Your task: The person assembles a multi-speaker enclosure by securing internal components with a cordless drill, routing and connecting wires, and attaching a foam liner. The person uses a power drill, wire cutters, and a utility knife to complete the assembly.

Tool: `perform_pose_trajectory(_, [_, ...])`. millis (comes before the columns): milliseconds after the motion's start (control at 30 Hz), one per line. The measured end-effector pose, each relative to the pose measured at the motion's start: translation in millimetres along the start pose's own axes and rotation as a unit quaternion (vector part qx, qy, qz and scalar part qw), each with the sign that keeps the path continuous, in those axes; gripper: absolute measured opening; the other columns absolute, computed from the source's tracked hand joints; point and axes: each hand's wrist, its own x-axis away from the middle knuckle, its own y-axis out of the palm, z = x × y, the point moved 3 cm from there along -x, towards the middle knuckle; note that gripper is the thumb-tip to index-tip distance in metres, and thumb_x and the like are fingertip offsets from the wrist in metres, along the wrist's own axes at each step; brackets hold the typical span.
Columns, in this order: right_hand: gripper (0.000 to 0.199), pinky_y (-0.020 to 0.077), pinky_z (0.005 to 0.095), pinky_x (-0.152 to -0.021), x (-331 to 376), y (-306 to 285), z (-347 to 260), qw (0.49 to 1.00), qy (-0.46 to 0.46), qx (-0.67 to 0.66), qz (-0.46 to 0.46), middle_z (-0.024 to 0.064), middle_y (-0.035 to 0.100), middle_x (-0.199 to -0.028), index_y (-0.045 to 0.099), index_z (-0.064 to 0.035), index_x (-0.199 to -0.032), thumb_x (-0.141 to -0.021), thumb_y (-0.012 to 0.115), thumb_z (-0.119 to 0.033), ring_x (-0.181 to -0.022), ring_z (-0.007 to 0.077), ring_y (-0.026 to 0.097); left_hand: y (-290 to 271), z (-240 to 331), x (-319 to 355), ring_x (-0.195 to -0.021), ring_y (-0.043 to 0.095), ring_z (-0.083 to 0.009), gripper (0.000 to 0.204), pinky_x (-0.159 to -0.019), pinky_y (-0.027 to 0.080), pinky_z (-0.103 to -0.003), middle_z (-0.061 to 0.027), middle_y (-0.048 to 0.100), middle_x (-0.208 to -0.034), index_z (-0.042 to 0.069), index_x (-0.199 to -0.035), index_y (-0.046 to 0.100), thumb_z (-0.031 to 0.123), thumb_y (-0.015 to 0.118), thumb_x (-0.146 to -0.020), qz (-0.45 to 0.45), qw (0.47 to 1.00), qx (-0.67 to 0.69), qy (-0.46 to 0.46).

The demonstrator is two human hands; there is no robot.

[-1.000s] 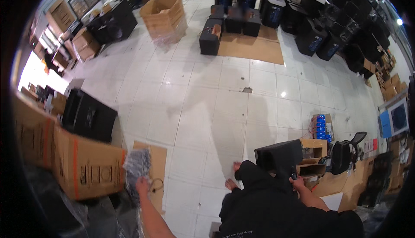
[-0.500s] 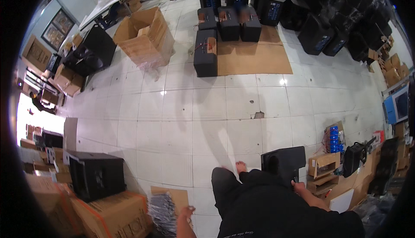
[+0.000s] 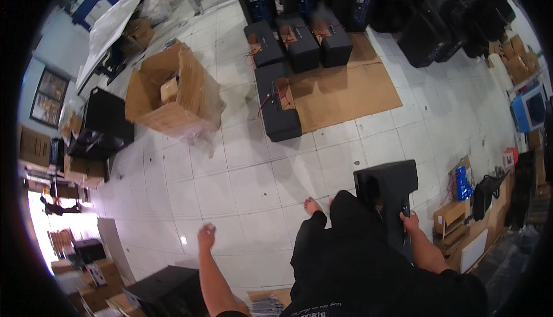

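At my right side hangs a black speaker cabinet (image 3: 397, 176) with a large dark opening in its face. My right hand (image 3: 410, 222) is closed round the grip on its right edge. My leg and shirt hide part of the cabinet. Out to the left, my left hand (image 3: 207, 236) is held over the tiled floor, its fingers loosely bent and a little apart, with nothing visible in them. Ahead, several black speaker cabinets (image 3: 276, 107) with red wires stand around a flat cardboard sheet (image 3: 351, 98).
A large open cardboard box (image 3: 201, 95) stands ahead left. Tall black speakers (image 3: 256, 0) line the back. On the right are a small cardboard box (image 3: 451, 216), a blue battery pack (image 3: 462, 183) and a black bag (image 3: 488, 197). Another black cabinet (image 3: 167, 291) is at lower left.
The view has turned and come nearer to the speakers on the cardboard. My left hand has swung forward, away from the grey stack at lower left. The cabinet stays in my right hand.
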Motion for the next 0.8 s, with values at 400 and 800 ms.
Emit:
perform_pose_trajectory(400, [0.053,0.0492,0.0482,-0.083,-207,238,-245,0.965,-0.201,0.138,0.095,0.0235,0.068,-0.093,0.067,0.0,-0.102,-0.079,0.072,-0.047,-0.093,0.0409,0.065,-122,225,-289,-0.073,0.066,-0.0196,0.027,-0.067,0.053,-0.033,-0.011,0.071,-0.089,0.007,-0.111,0.067,0.015,0.071,-0.085,-0.08,0.988,0.042,0.128])
perform_pose_trajectory(800, [0.051,0.0517,0.0484,-0.075,-369,395,-475,0.992,-0.003,0.124,-0.018,0.0246,0.067,-0.085,0.071,-0.0008,-0.087,-0.08,0.07,-0.051,-0.086,0.0413,0.066,-70,311,-414,-0.108,0.064,-0.0295,0.053,-0.083,0.054,-0.038,-0.0226,0.057,-0.129,0.007,-0.138,0.05,0.032,0.064,-0.093,-0.361,0.931,-0.041,0.024])
